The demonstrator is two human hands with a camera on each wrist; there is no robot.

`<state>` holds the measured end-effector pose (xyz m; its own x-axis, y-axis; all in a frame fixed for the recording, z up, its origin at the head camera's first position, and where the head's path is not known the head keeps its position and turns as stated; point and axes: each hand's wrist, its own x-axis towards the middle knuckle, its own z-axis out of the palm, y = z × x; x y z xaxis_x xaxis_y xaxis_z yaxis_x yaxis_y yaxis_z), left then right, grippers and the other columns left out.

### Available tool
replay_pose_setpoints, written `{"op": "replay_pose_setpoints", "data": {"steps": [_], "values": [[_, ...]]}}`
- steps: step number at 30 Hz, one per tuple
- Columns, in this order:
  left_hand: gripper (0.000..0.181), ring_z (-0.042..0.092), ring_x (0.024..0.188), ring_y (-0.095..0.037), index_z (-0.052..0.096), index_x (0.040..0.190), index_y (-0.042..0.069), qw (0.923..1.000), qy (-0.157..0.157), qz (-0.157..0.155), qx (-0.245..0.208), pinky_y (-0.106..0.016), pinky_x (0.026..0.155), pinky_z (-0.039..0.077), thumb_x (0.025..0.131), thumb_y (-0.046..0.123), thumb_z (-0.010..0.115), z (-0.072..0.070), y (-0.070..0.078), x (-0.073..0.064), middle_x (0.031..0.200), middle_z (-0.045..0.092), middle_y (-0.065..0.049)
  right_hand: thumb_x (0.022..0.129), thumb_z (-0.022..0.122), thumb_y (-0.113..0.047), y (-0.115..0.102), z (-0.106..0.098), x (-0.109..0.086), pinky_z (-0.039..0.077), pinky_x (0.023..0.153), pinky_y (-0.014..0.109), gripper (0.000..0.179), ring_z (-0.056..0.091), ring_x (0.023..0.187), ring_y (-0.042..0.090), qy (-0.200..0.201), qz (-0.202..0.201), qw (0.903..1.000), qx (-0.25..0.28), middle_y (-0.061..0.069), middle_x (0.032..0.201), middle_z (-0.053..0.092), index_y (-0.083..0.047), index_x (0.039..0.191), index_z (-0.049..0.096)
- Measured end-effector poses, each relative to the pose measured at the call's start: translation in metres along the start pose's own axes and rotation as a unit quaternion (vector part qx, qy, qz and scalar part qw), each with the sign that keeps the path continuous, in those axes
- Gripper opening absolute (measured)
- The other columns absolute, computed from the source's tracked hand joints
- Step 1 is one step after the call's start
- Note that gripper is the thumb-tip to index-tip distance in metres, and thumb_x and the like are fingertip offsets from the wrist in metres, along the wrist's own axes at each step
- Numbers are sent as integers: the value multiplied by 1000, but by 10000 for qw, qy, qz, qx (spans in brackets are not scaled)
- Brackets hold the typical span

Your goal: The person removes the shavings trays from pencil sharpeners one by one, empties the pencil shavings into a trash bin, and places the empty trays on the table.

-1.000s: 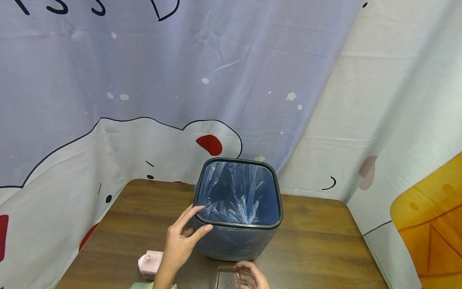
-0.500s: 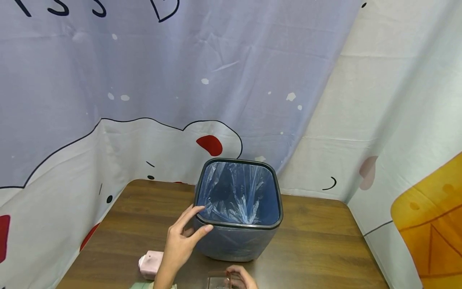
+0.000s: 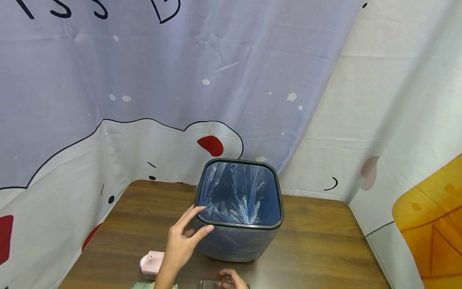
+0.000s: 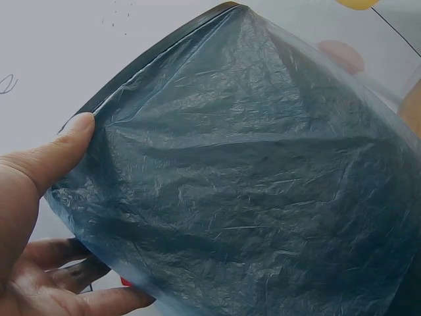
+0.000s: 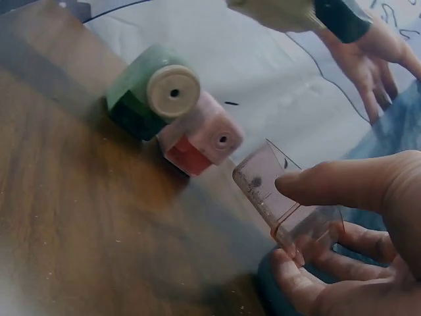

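A dark blue trash can (image 3: 236, 243), lined with a clear plastic bag (image 4: 250, 171), stands on the table. My left hand (image 3: 181, 243) grips its near-left corner at the rim, thumb on the bagged front and the other fingers round the left side. My right hand (image 3: 232, 278), low at the frame's bottom edge, holds a see-through pinkish shavings tray (image 5: 260, 184) between thumb and fingers. Dark specks cling inside the tray. Close to it in the right wrist view sit a pink pencil sharpener (image 5: 220, 125) and a green pencil sharpener (image 5: 154, 62).
The brown wooden table (image 3: 321, 249) reaches to a printed curtain (image 3: 231, 72) at the back and right. Left of my left forearm, the pink sharpener is partly covered by it in the head view.
My right hand has moved left and toward the bottom edge of the head view, carrying the shavings tray. The left hand has kept its grip on the trash can.
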<state>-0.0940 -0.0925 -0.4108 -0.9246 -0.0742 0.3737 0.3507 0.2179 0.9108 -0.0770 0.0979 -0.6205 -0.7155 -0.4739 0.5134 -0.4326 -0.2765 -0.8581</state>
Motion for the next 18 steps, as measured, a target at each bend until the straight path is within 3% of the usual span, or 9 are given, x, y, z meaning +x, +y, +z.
{"op": "replay_pose_setpoints", "data": {"steps": [4, 5, 10, 12, 15, 18], "values": [[45, 42, 123, -33, 61, 117, 22, 10000, 5, 12, 25, -40, 80, 49, 75, 19, 75, 0, 0, 0, 136, 44, -15, 87, 53, 7, -5, 1, 4, 50, 80, 27, 31, 56, 103, 11, -332, 341, 9983, -329, 35, 105, 49, 14, 114, 38], [45, 42, 123, -33, 61, 117, 23, 10000, 5, 20, 21, -40, 80, 50, 75, 19, 75, 0, 0, 0, 136, 44, -15, 86, 53, 9, -15, 3, 7, 50, 79, 28, 31, 55, 103, 10, -414, 598, 9965, -417, 39, 102, 46, 17, 111, 36], [45, 42, 123, -34, 61, 117, 24, 10000, 15, 61, -26, -42, 80, 50, 75, 18, 75, 1, 1, -1, 136, 45, -13, 83, 54, 14, -31, 8, 17, 50, 76, 33, 34, 55, 99, 19, -721, 918, 9881, -999, 44, 98, 41, 26, 107, 33], [45, 42, 124, -33, 61, 117, 24, 10000, 17, 64, -56, -43, 80, 50, 75, 18, 75, 1, 1, -1, 136, 45, -12, 82, 56, 13, -34, 10, 18, 51, 76, 33, 33, 57, 96, 21, -677, 1160, 9845, -1125, 43, 97, 43, 25, 105, 35], [45, 41, 125, -33, 60, 117, 25, 9999, 2, 53, -94, -44, 81, 49, 75, 19, 75, 1, 0, -1, 137, 44, -11, 82, 58, 9, -37, 14, 19, 49, 73, 24, 30, 57, 91, 13, -537, 1497, 9778, -1365, 38, 95, 47, 21, 103, 40], [45, 40, 125, -33, 60, 118, 24, 9999, -17, 44, -114, -44, 82, 49, 76, 19, 75, 1, -1, -1, 137, 44, -12, 83, 62, -2, -35, 22, 17, 46, 65, 18, 26, 57, 81, 4, -194, 1699, 9565, -2362, 25, 90, 56, 10, 100, 48]]}}
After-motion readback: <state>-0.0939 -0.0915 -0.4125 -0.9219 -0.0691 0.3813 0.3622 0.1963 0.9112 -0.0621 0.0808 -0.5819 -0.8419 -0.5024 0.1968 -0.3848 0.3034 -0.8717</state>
